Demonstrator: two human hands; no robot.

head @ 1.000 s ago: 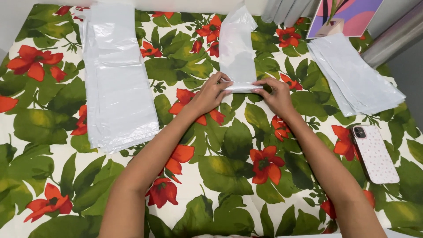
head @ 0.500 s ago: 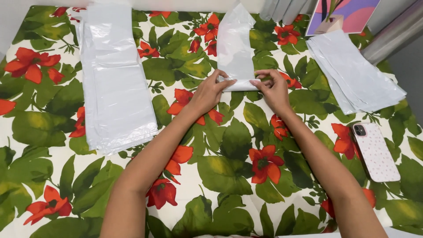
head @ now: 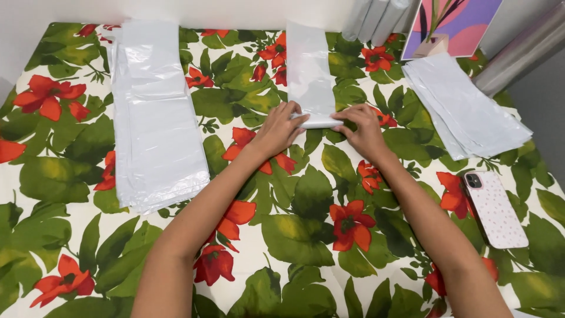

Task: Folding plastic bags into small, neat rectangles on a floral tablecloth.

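Left hand [head: 281, 126]: lies palm down on the cloth, fingers bent and closed on the left end of the bag's folded near edge; thumb side toward the fold.
Right hand [head: 362, 126]: palm down, fingertips pinching the right end of the same fold, fingers curled rather than spread.
Bag [head: 309, 73]: a narrow, pale translucent plastic bag lying lengthwise away from the person, at the middle of the far half of the bench; its near end is turned over into a small flat fold between the two hands, its far end reaches the bench's back edge.
Left stack [head: 154, 118]: a tall pile of the same pale plastic bags, laid flat, well to the left of the left hand, not touched.
Right stack [head: 465, 109]: a smaller pile of folded pale bags, lying at a slant to the right of the right hand, apart from it.
Phone [head: 495, 209]: face down in a light dotted case, near the right edge, beside the right forearm but clear of it.
Bench [head: 306, 235]: covered by a cloth with red flowers and green leaves on white.
Picture [head: 450, 26]: a colourful print leaning at the far right corner, next to grey rolls [head: 376, 17].
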